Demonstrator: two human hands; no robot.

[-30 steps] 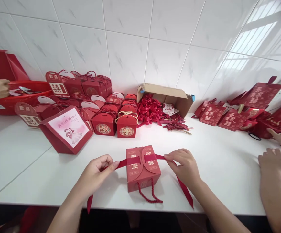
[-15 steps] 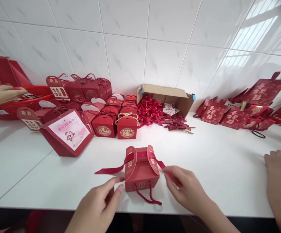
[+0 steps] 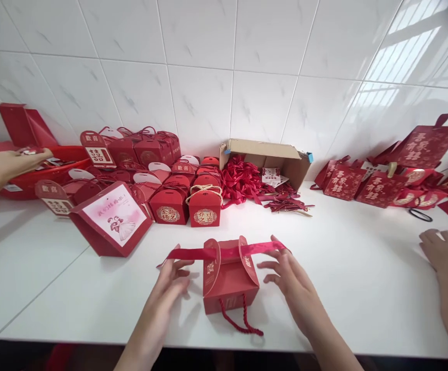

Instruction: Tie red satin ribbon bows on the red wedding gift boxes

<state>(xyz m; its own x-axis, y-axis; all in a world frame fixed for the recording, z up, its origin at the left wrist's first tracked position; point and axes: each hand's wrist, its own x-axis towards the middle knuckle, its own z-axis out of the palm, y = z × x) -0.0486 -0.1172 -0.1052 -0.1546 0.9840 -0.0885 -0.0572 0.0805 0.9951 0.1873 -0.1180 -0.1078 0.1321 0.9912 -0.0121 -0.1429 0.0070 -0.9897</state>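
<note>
A small red gift box (image 3: 230,288) stands on the white table between my hands, its two rounded flaps raised and a twisted cord handle hanging at the front. A red ribbon (image 3: 229,252) runs through both flaps and stretches out nearly level to each side. My left hand (image 3: 165,291) holds the ribbon's left end among its fingers, its tip sticking out past them. On the other side, my right hand (image 3: 291,278) has the right end caught between its fingers, while the lower fingers are spread. Neither hand appears to touch the box itself.
Finished red boxes (image 3: 169,207) and a tilted picture box (image 3: 111,219) stand left. Behind is a cardboard box (image 3: 291,165) with loose ribbons (image 3: 242,180). Red bags (image 3: 382,188) lie right. Other people's hands (image 3: 18,165) show at the left and right edges.
Both my hands have moved up from beside the box to the ribbon's ends. The ribbon, drooping before, is now pulled out straight. The hand at far left now holds something small.
</note>
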